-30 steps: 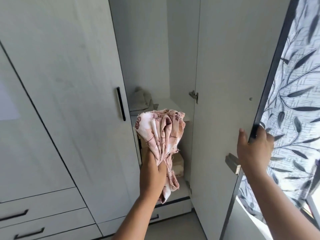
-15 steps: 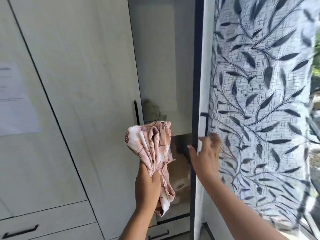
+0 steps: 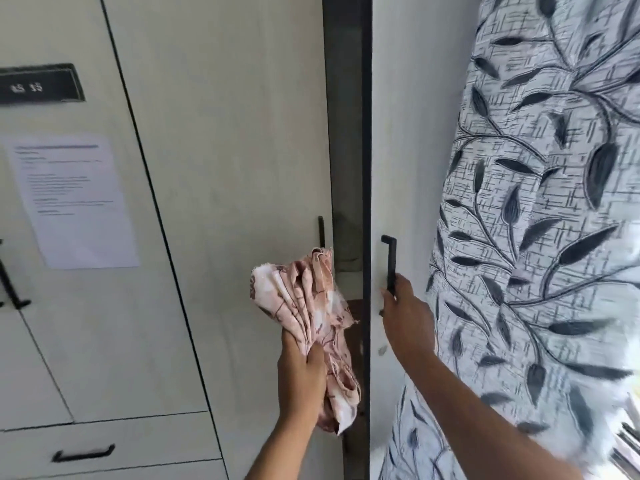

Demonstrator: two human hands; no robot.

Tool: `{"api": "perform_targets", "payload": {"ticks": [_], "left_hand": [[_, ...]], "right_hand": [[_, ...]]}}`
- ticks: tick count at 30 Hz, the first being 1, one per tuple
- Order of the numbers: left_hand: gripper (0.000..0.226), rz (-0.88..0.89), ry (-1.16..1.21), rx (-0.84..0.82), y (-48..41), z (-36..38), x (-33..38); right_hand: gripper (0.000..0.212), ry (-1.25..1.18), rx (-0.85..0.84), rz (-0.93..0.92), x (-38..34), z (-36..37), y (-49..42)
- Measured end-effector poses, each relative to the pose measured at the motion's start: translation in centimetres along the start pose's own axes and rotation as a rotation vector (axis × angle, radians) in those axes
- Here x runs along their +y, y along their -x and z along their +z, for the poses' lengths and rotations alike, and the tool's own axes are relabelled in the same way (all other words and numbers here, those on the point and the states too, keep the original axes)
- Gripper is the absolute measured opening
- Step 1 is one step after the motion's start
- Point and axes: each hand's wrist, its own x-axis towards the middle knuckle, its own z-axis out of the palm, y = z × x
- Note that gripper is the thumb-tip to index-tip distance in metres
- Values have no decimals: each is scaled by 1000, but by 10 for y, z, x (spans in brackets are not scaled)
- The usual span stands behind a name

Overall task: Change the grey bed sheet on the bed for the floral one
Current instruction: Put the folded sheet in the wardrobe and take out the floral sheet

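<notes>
The bunched floral sheet (image 3: 298, 299) rises above your left hand (image 3: 301, 382), clenched round it; your right hand (image 3: 405, 317) seemingly grasps the door handle (image 3: 390, 261).

Two hands are in view: one left hand (image 3: 301, 382) and one right hand (image 3: 405, 323). There is one bundled floral sheet (image 3: 304, 306). Three wardrobe door fronts can be counted: the left door (image 3: 104, 341), the middle door (image 3: 242, 150) and the right door (image 3: 408, 133). There are three upright bar handles: the far-left handle (image 3: 10, 285), the middle door handle (image 3: 321, 233) and the right door handle (image 3: 389, 261) (the frame edge cuts the far-left one, so its door goes uncounted). Two drawer fronts show at lower left, the upper drawer (image 3: 156, 434) and the lower drawer (image 3: 104, 475), with one drawer handle (image 3: 83, 453). There is also one sheet of paper (image 3: 74, 202), one dark plaque (image 3: 38, 84) and one leaf-patterned curtain (image 3: 536, 237).
</notes>
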Motion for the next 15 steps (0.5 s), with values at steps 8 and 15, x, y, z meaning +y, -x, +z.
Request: {"api": "perform_targets", "payload": {"ticks": [8,15], "left_hand": [[49,-33,117,124,-41,34,-10],[47,-60,116,223,-66,52,-26]], "right_hand": [[37,156,-138,-147,3,41,-46],[81,151,-194,-290,14,93,-54]]}}
